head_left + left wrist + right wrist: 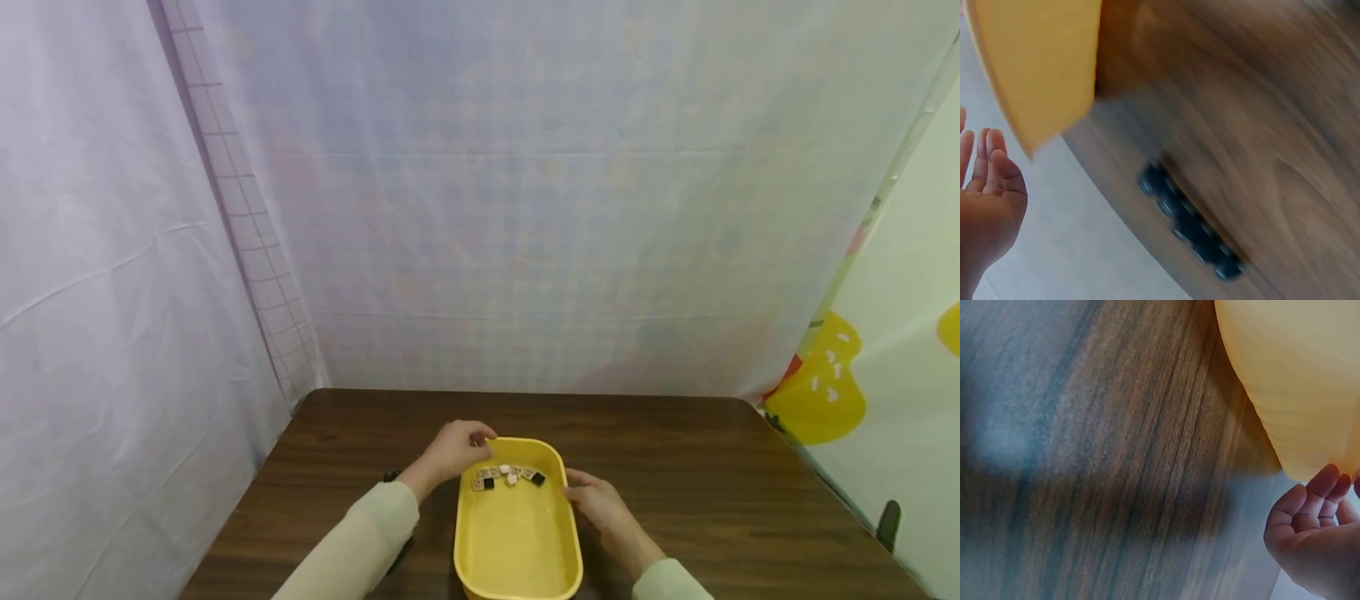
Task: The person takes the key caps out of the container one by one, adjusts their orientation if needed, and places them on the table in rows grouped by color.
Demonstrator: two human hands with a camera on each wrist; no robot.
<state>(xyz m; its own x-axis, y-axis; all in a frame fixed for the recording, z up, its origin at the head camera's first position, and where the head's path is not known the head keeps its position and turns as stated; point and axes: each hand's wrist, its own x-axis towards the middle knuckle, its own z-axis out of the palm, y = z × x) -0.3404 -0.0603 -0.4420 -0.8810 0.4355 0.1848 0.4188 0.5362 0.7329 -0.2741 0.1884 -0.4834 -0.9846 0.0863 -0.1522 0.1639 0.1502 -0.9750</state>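
A yellow plastic basin [517, 542], oblong with rounded corners, is between my two hands in the head view. Several small white, patterned and black tile-like pieces [495, 472] lie in a loose row towards its far end. My left hand [459, 447] is at the far left corner, fingers loosely bent over the rim; the left wrist view has them beside the basin's edge, holding nothing. On the right side, my right hand [600, 504] grips the basin, thumb at the rim and fingers against the outer wall. Those bent fingertips [1322, 481] meet the yellow wall in the right wrist view.
A dark brown wood-grain table [675, 467] lies under the basin. On it, left of the basin, is a black strip of rounded lumps [1191, 222], mostly covered by my left forearm in the head view. Pale curtains [525, 208] hang behind the table.
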